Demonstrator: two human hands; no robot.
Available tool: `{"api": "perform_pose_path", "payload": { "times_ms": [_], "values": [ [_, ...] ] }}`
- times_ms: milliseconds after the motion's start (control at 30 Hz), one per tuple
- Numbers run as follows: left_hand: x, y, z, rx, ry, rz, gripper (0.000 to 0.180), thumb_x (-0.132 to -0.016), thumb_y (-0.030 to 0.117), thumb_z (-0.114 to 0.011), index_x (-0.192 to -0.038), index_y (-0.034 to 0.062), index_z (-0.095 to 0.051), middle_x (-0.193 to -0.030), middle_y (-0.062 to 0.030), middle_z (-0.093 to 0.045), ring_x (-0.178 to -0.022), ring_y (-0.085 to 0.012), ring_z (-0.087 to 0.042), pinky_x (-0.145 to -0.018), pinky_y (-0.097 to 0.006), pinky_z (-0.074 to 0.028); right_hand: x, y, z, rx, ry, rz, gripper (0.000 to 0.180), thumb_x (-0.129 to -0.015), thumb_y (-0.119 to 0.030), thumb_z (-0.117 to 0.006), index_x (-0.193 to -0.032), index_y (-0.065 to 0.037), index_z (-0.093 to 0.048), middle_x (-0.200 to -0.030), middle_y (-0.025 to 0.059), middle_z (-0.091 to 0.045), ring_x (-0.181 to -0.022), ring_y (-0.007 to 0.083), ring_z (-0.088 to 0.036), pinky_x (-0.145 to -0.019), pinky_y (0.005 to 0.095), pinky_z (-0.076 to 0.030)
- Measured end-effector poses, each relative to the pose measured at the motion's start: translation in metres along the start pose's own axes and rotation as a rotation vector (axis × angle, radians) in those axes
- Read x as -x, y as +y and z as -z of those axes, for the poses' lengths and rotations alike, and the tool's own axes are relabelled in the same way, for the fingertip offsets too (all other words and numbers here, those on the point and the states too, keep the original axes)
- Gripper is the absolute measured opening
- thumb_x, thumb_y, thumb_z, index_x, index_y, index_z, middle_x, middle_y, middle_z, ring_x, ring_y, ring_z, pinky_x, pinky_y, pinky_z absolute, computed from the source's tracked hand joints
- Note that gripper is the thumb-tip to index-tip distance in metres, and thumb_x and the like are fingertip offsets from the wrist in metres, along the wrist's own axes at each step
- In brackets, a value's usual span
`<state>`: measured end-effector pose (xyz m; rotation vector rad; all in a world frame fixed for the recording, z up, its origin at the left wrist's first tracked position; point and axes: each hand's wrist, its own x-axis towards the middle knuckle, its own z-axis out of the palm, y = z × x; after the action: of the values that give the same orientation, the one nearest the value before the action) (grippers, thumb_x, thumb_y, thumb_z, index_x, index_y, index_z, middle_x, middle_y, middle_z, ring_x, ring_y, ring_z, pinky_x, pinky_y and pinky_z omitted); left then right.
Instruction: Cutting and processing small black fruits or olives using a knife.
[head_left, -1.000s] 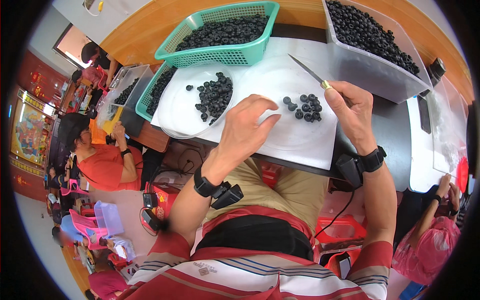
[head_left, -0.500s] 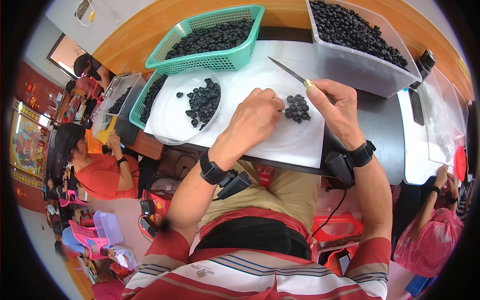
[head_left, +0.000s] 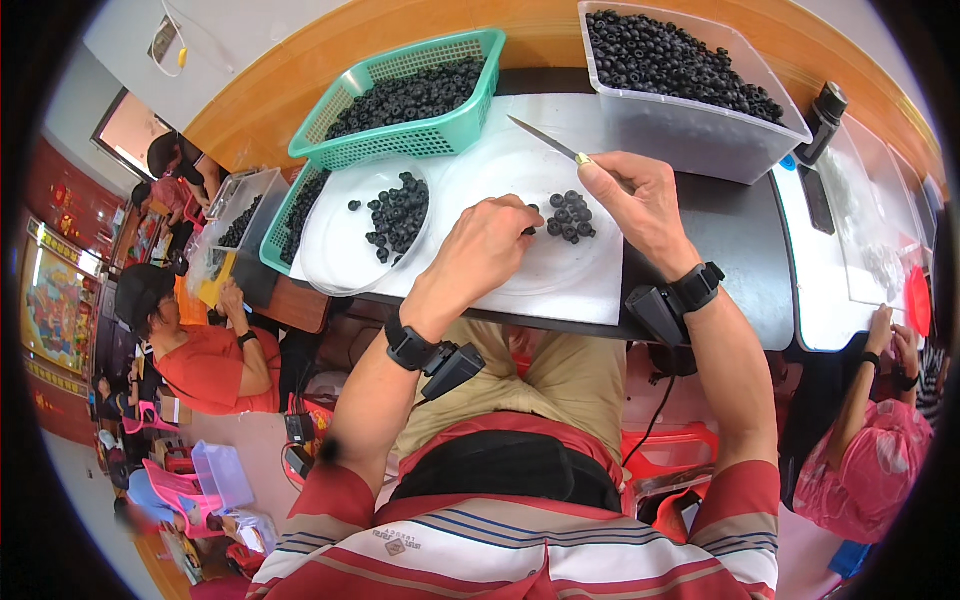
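Observation:
My left hand [head_left: 482, 245] is closed in a pinch over a clear round tray [head_left: 535, 275], with a small black ring-shaped part [head_left: 528, 231] showing at its fingertips. Just right of those fingers lies a small pile of the same black parts [head_left: 570, 217]. My right hand [head_left: 640, 205] grips a knife [head_left: 545, 137] by its handle. The narrow blade points up and left, apart from the pile. Further left, a second clear round tray [head_left: 325, 225] holds a larger heap of black parts, with one lying apart.
A green mesh basket [head_left: 415, 138] and a clear plastic bin [head_left: 690, 135], both full of black parts, stand behind. A black bottle [head_left: 825, 120] and a phone [head_left: 816, 200] are at right. Co-workers sit left [head_left: 215, 370] and right [head_left: 870, 460].
The whole view has shifted slightly, so the table things sit a little further left. My left fingers stay near the small pile, and a black part now shows at their tips. The knife stays in my right hand.

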<state>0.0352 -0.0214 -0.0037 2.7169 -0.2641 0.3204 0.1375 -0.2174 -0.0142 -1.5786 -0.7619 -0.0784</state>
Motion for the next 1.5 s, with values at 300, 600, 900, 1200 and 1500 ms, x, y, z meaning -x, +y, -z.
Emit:
{"api": "perform_pose_path", "payload": {
  "times_ms": [300,600,900,1200,1500],
  "values": [
    [0.007,-0.005,0.009,0.284,-0.047,0.146,0.022,-0.083,0.005,-0.068,-0.103,-0.0008,-0.073,-0.095,-0.013,-0.071,-0.083,-0.0235,-0.067,-0.078,-0.031,-0.054,0.001,-0.003,0.001,0.062,0.006,0.009,0.041,-0.091,-0.037,-0.073,-0.099,0.003,-0.075,-0.07,0.0014,-0.064,-0.066,0.0073,-0.052,-0.058,0.0259,-0.043],
    [0.013,-0.002,0.013,0.729,0.143,0.295,0.015,-0.084,0.001,-0.073,-0.097,-0.0032,-0.069,-0.094,-0.0064,-0.07,-0.084,-0.0109,-0.066,-0.076,-0.027,-0.053,0.004,-0.008,-0.008,0.092,-0.006,0.01,0.036,-0.091,-0.032,-0.074,-0.1,0.002,-0.074,-0.074,0.0055,-0.068,-0.07,0.0093,-0.06,-0.062,0.0268,-0.048],
    [0.029,-0.012,-0.007,0.409,0.385,0.1,0.016,-0.081,-0.003,-0.071,-0.097,-0.0026,-0.067,-0.098,-0.0131,-0.069,-0.082,-0.0218,-0.07,-0.073,-0.031,-0.056,0.009,-0.007,-0.028,0.156,-0.066,0.094,0.027,-0.089,-0.024,-0.076,-0.101,0.0,-0.074,-0.077,0.0109,-0.07,-0.065,0.0171,-0.065,-0.061,0.0291,-0.05],
    [0.014,-0.03,-0.007,0.495,0.492,0.087,0.013,-0.084,-0.005,-0.07,-0.096,-0.0027,-0.066,-0.098,-0.0104,-0.069,-0.083,-0.0171,-0.07,-0.073,-0.027,-0.057,0.003,-0.007,-0.036,0.185,0.023,0.079,0.029,-0.091,-0.026,-0.074,-0.1,0.001,-0.073,-0.075,0.0079,-0.07,-0.065,0.0124,-0.064,-0.059,0.0266,-0.049],
    [0.005,-0.042,-0.003,0.669,0.556,0.263,0.016,-0.088,-0.001,-0.071,-0.103,-0.0041,-0.065,-0.099,-0.0074,-0.07,-0.087,-0.0115,-0.068,-0.075,-0.024,-0.055,-0.003,-0.008,-0.048,0.185,0.067,0.032,0.031,-0.093,-0.028,-0.073,-0.101,0.002,-0.073,-0.07,0.0049,-0.067,-0.063,0.0084,-0.06,-0.056,0.0253,-0.047]
  ]
}}
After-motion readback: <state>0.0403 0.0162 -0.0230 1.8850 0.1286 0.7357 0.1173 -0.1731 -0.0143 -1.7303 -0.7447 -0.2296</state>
